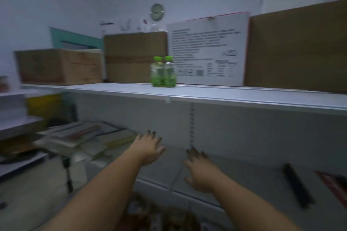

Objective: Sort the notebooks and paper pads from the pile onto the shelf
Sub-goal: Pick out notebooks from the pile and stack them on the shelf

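The picture is blurred by motion. A loose pile of notebooks and paper pads (pixel 82 137) lies at the left end of the lower white shelf (pixel 244 170). My left hand (pixel 148 146) reaches forward over that shelf just right of the pile, fingers straight and spread, holding nothing. My right hand (pixel 201 169) is stretched out beside it, a little nearer to me, fingers also spread and empty. Neither hand touches the pile.
The upper shelf (pixel 206 93) carries brown cardboard boxes (pixel 60 65), a white printed box (pixel 208 50) and two green-capped bottles (pixel 163 72). A dark flat strip (pixel 296 185) and a red item (pixel 334 184) lie on the lower shelf at right. More shelves stand at far left.
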`<action>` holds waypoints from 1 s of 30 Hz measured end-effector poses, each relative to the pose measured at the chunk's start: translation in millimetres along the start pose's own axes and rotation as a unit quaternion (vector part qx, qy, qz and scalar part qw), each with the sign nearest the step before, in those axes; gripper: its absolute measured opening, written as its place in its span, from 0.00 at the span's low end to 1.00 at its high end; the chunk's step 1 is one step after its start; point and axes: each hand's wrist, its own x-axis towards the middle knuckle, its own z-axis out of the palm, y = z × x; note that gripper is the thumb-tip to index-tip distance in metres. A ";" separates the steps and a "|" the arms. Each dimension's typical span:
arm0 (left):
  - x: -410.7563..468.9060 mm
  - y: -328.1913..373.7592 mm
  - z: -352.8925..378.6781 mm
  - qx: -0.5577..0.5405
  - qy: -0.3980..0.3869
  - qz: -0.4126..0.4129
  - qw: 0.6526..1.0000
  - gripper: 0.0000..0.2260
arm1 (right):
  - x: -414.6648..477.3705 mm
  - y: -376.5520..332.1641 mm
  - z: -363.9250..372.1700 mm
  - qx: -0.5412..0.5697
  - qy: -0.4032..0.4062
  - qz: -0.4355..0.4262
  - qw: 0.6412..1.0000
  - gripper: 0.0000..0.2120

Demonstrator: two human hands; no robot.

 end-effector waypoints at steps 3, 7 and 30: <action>-45.4 -75.0 6.5 -0.013 -0.020 -0.060 0.998 0.26 | 38.1 -73.0 2.3 0.013 -0.002 -0.033 0.999 0.30; -83.7 -147.7 25.5 -0.045 -0.035 -0.112 0.992 0.26 | 77.4 -141.3 8.6 0.037 -0.043 -0.078 0.995 0.28; 33.0 -378.9 86.0 -0.204 -0.008 -0.166 0.965 0.19 | 416.7 -261.6 74.9 0.096 0.065 -0.017 0.993 0.20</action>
